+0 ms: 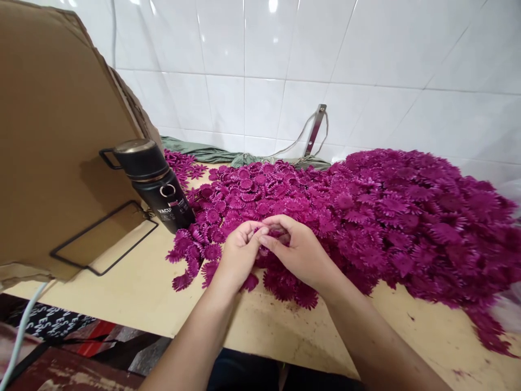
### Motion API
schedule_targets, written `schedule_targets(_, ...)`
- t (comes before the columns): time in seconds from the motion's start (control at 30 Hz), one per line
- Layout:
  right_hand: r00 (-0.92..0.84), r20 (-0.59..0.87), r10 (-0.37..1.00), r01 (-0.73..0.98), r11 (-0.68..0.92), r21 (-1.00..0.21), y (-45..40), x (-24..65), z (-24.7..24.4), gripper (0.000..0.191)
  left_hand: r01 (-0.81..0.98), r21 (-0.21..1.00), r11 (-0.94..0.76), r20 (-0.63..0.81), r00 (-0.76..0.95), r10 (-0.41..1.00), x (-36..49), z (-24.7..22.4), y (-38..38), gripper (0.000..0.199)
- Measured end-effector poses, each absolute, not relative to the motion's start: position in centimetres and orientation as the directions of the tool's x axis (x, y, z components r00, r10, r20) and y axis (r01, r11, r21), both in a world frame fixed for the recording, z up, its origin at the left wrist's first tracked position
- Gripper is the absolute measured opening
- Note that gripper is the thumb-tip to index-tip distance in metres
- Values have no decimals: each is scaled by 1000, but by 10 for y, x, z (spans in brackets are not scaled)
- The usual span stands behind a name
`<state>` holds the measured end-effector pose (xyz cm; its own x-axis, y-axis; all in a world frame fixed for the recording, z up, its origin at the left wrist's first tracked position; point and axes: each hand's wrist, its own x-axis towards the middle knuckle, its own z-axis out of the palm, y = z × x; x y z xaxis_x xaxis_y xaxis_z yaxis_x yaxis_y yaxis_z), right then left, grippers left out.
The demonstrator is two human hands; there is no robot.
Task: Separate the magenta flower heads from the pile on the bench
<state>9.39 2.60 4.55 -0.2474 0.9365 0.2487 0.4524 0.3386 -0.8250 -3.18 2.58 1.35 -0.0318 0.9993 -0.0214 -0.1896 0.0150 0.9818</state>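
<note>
Grip: our left hand [240,247] and right hand [304,245] press fingertips together, right of the black flask [152,182]; what they pinch, we cannot tell. Magenta flowers [366,217] lie around and beyond on the worktop [272,326], heaped lengthwise rightward from the flask, bulk nearer our right hand; round, fringed, overlapping.

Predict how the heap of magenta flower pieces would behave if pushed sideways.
The heap of magenta flower pieces would probably spread and shed pieces, since they lie loose. Each looks thin, so likely light and bendable. Frilled and overlapping, they might snag together rather than roll.
</note>
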Motion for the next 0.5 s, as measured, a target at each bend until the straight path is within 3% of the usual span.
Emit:
schedule_targets(0.13, -233, 184, 955, 296, 250, -922, 26, 90, 39, 14, -232, 973, 21, -19, 10, 1000, -30, 16, 22, 27)
schedule_targets(0.3, -117, 238, 964, 339, 264, -903, 30, 92, 36, 10, -218, 976, -21, 35, 57, 998, -27, 17, 17, 24)
schedule_targets(0.5, 259, 365, 894, 337, 271, -902, 51, 119, 42, 8, -200, 979, -31, 48, 81, 996, -37, 18, 7, 36)
